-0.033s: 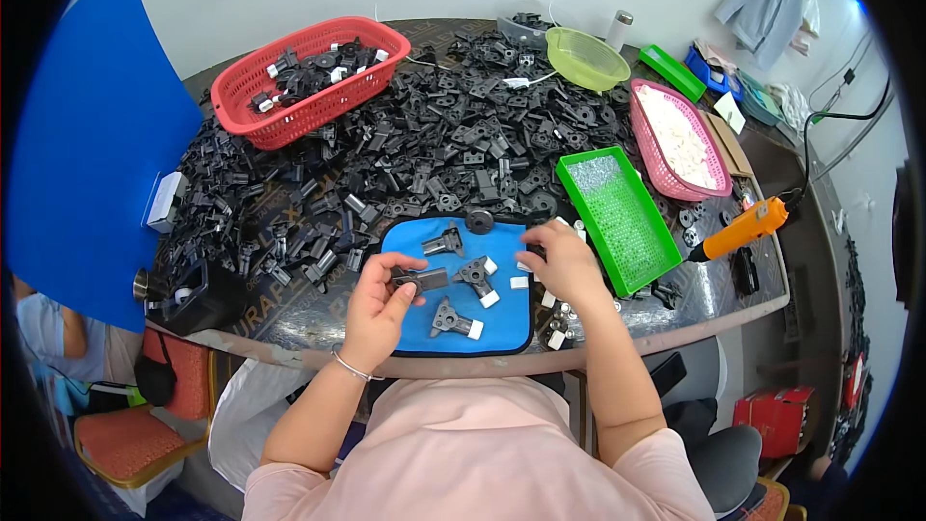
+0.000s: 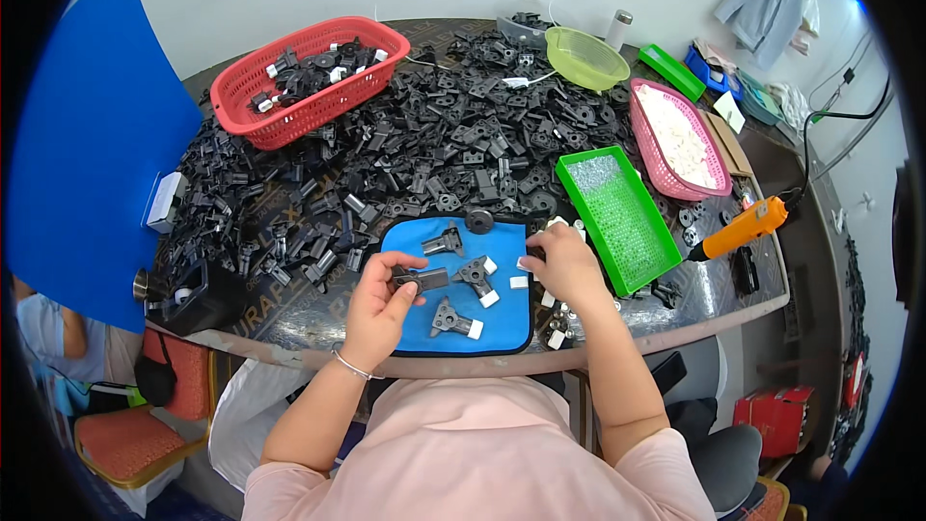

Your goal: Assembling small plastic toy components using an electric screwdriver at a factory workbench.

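Note:
My left hand [image 2: 377, 307] pinches a dark grey plastic part [image 2: 431, 279] with a flat rectangular end, over the left of the blue mat [image 2: 409, 337]. At the mat's right edge, my right hand [image 2: 565, 266] is curled, with a small white block [image 2: 521, 263] at its thumb tip. Another white block [image 2: 519, 282] lies just below. Between my hands are a three-armed black bracket [image 2: 476, 275] with two white blocks on its arms and, nearer me, a black bracket [image 2: 451, 317] with one white end. A black bracket [image 2: 445, 240] without white lies farther back.
Black plastic parts [image 2: 453, 121] heap across the table behind the mat. A red basket [image 2: 241, 123] stands back left. To the right are a green tray [image 2: 644, 270] of small clear pieces, a pink basket [image 2: 640, 121] of white pieces and an orange electric screwdriver [image 2: 741, 231].
My right hand has shifted slightly, its thumb tip now against the small white block at the mat's right edge. My left hand and its part stay in place.

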`<move>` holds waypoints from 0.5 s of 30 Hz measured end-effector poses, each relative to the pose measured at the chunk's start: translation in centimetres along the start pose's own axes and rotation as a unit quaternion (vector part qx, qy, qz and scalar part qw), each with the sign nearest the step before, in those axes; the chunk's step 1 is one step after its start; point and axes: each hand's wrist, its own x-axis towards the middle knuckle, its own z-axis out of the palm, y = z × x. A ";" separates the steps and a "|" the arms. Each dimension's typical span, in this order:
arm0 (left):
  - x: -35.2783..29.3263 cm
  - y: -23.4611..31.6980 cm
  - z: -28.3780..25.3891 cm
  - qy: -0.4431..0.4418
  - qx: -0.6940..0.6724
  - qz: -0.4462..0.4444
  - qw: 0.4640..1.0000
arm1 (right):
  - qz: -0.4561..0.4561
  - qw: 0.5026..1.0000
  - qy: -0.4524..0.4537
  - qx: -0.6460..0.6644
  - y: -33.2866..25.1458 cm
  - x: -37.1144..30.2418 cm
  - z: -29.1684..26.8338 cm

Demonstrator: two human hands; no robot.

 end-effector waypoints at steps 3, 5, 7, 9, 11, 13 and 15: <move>0.7 -0.2 0.8 -0.007 0.024 -0.010 1.000 | -0.031 0.998 0.032 0.046 0.5 -0.6 1.6; 1.7 -1.1 1.0 -0.043 0.096 0.013 0.994 | -0.040 0.995 0.056 0.068 0.4 -0.2 2.1; 3.6 -2.1 1.5 -0.075 0.171 0.071 0.980 | -0.047 0.992 0.081 0.088 0.3 0.4 2.5; 5.7 -1.4 3.3 -0.109 0.244 0.093 0.959 | -0.063 0.993 0.063 0.079 0.3 0.9 3.1; 7.5 -2.1 4.8 -0.125 0.264 0.096 0.951 | -0.058 0.992 0.062 0.096 0.3 0.8 3.5; 9.0 -1.9 6.1 -0.159 0.321 0.056 0.932 | -0.009 0.989 0.020 0.144 0.4 1.0 3.6; 9.8 -2.5 6.5 -0.190 0.364 0.098 0.907 | 0.008 0.983 0.016 0.183 0.8 1.0 3.9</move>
